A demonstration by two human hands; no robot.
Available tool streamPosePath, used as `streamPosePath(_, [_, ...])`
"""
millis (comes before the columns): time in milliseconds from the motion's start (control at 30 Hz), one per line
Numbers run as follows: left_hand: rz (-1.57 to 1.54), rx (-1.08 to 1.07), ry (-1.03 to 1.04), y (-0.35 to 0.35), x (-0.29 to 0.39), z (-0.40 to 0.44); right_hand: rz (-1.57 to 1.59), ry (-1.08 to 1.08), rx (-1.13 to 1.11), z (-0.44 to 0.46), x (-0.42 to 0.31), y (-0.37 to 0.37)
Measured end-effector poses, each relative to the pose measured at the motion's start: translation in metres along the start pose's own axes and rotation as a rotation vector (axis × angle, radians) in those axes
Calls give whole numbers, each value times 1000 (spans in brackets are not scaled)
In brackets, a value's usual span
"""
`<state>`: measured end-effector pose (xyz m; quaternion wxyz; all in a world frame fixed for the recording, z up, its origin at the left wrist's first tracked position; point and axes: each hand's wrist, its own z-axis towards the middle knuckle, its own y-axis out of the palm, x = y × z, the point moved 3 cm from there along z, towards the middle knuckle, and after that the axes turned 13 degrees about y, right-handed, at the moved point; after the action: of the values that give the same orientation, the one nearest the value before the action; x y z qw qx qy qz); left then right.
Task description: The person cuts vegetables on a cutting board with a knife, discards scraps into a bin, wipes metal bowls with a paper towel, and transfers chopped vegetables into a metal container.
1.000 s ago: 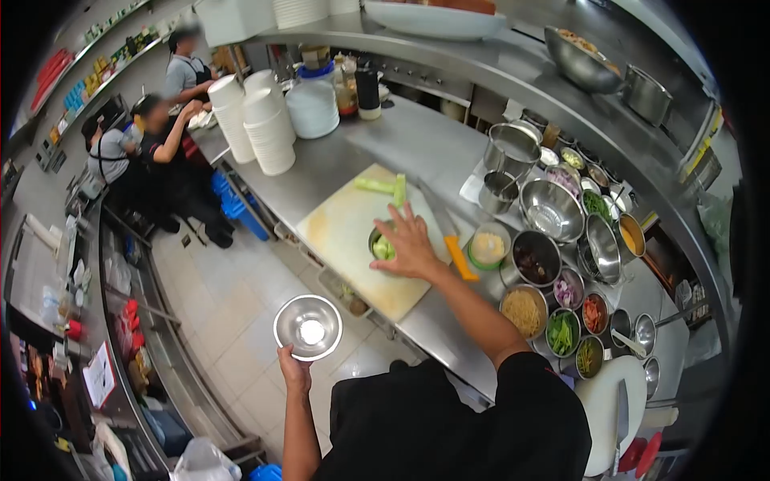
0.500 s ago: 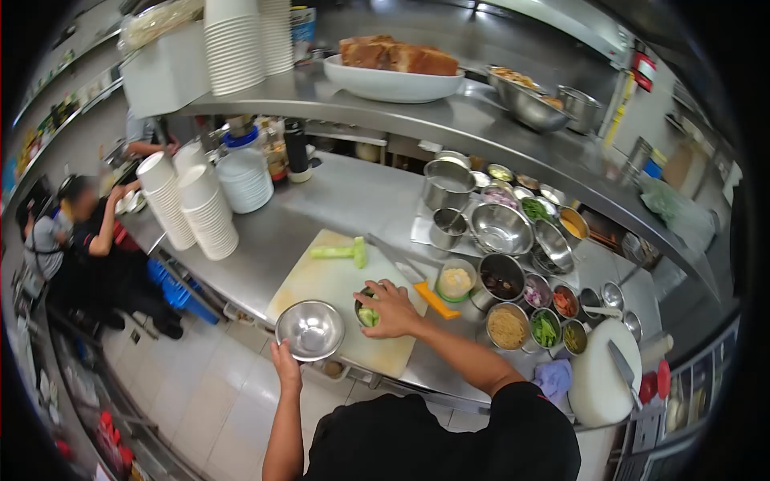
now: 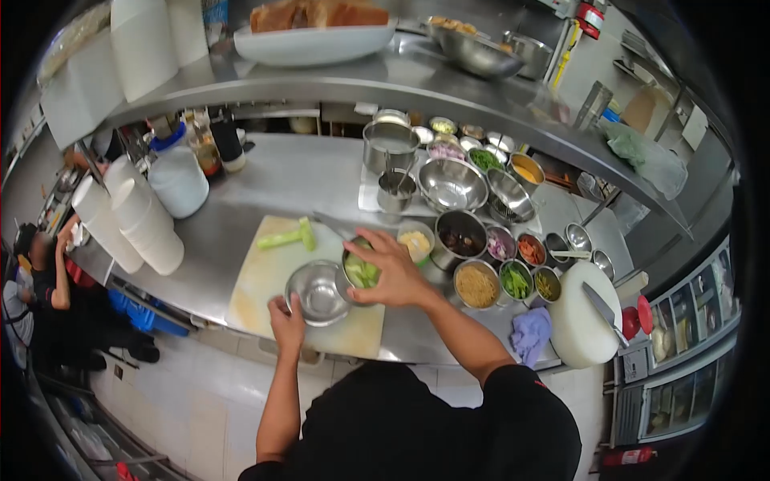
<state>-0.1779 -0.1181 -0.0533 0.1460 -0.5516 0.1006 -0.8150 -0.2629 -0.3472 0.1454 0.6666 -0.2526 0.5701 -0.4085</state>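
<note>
Our right hand grips a small steel bowl, fingers spread over its rim, tilted so that its pale green chunks face us. Our left hand grasps a wider steel bowl by the near edge, its shiny inside turned up. The two bowls sit side by side over the cutting board; we cannot tell whether their rims touch. Beyond them on the board lie green stalk pieces.

Just right of the board we have a clear tub of pale yellow bits, then a deep pot with dark contents. Near it stand containers of tan shreds, cut green leaves, purple-and-white pieces and orange-red pieces. Farther back, a steel pot holds something orange. On our shelf, a white oval dish bears brown blocks.
</note>
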Motion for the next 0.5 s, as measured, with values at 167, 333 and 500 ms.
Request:
streamPosePath(167, [-271, 115, -38, -33, 24, 0, 138, -99, -84, 22, -17, 16])
streamPosePath(333, [-1331, -284, -141, -24, 94, -14, 539, -152, -235, 35, -59, 52])
streamPosePath(500, [-1638, 43, -265, -35, 75, -15, 383, -364, -194, 29, -94, 83])
